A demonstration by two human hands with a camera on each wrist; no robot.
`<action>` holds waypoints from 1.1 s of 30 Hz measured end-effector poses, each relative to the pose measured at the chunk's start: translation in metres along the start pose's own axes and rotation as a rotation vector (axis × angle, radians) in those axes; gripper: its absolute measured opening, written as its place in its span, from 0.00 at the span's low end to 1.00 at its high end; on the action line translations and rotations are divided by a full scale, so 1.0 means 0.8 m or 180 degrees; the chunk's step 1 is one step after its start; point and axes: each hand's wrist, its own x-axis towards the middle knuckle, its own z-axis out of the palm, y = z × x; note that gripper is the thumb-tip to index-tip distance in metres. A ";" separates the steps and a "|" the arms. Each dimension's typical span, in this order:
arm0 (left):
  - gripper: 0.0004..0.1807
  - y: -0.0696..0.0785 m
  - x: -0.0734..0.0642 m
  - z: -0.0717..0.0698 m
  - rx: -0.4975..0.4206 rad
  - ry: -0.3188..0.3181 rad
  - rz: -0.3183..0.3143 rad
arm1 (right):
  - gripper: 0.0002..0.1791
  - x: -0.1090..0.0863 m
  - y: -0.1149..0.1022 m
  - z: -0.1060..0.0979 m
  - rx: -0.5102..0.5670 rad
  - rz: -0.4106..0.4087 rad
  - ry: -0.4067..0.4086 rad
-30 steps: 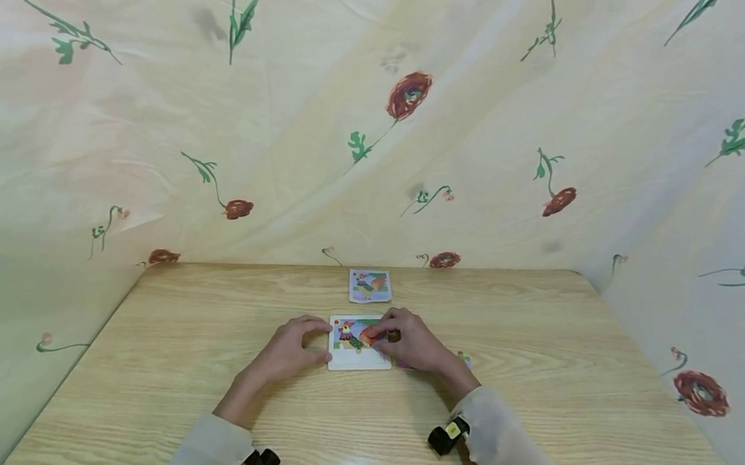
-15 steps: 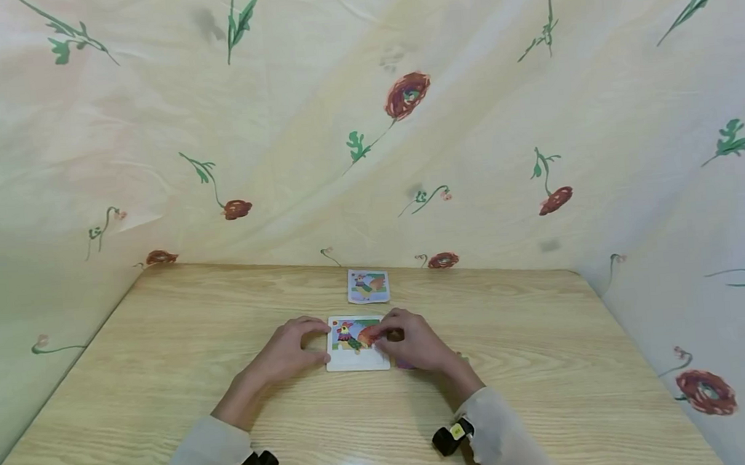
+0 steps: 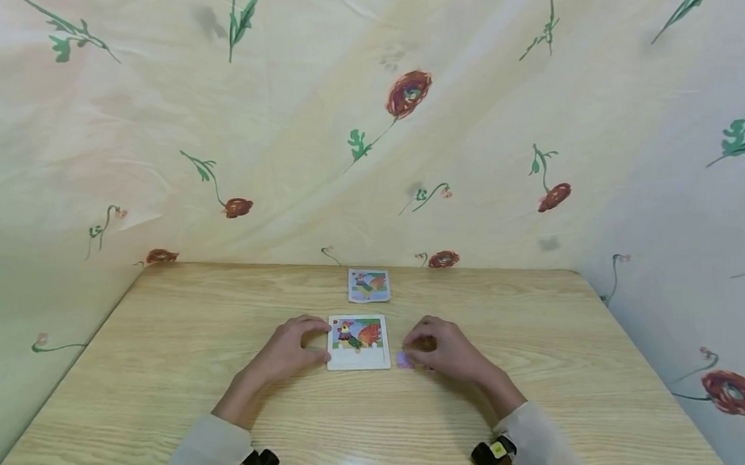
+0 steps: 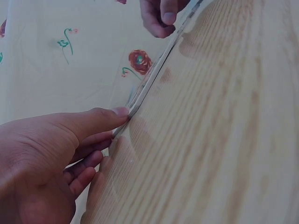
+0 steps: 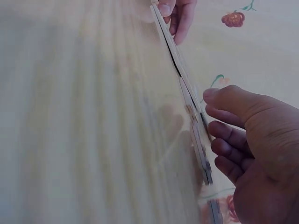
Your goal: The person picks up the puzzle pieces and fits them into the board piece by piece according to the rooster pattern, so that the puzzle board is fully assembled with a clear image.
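A white-framed jigsaw puzzle board (image 3: 359,363) lies flat on the wooden table, its upper part showing a rooster and its lower strip white. My left hand (image 3: 288,354) holds the board's left edge, the thumb at the near corner and fingers farther up. To the right of the board is my right hand (image 3: 449,352), fingers loosely curled, with nothing visible between them. A purple puzzle piece (image 3: 403,361) shows beside its fingertips; other pieces are mostly hidden under the hand. Seen edge-on in the right wrist view, several flat pieces (image 5: 198,140) lie near the thumb.
A card with a matching rooster picture (image 3: 369,286) lies behind the board. Flower-printed cloth (image 3: 298,121) hangs behind and at both sides of the wooden table (image 3: 232,287).
My right hand has let go of the red-tailed part of the picture and moved right, off the board. The rooster's tail is now uncovered. My left hand stays on the board's edge.
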 end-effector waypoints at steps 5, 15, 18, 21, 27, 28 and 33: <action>0.25 -0.002 0.000 0.000 0.0053 0.0035 0.0033 | 0.06 -0.012 0.003 -0.006 -0.0034 0.0063 -0.0063; 0.24 -0.002 0.002 0.003 0.0021 0.0024 -0.0016 | 0.09 -0.017 0.016 -0.005 -0.0012 0.0007 -0.0125; 0.24 -0.002 0.003 0.003 0.0028 0.0035 -0.0029 | 0.09 -0.015 0.018 -0.003 -0.0030 -0.0009 -0.0101; 0.24 -0.002 0.004 0.002 0.0012 0.0039 -0.0029 | 0.09 -0.014 0.018 -0.003 -0.0060 -0.0022 -0.0066; 0.25 -0.002 0.005 0.003 -0.0022 0.0047 -0.0031 | 0.08 -0.013 0.017 -0.003 -0.0081 -0.0062 -0.0024; 0.25 -0.002 0.005 0.003 -0.0020 0.0053 -0.0031 | 0.08 -0.013 0.017 -0.003 -0.0078 -0.0070 -0.0020; 0.25 -0.002 0.005 0.004 0.0022 0.0067 -0.0028 | 0.09 -0.013 0.016 -0.004 -0.0073 -0.0075 -0.0008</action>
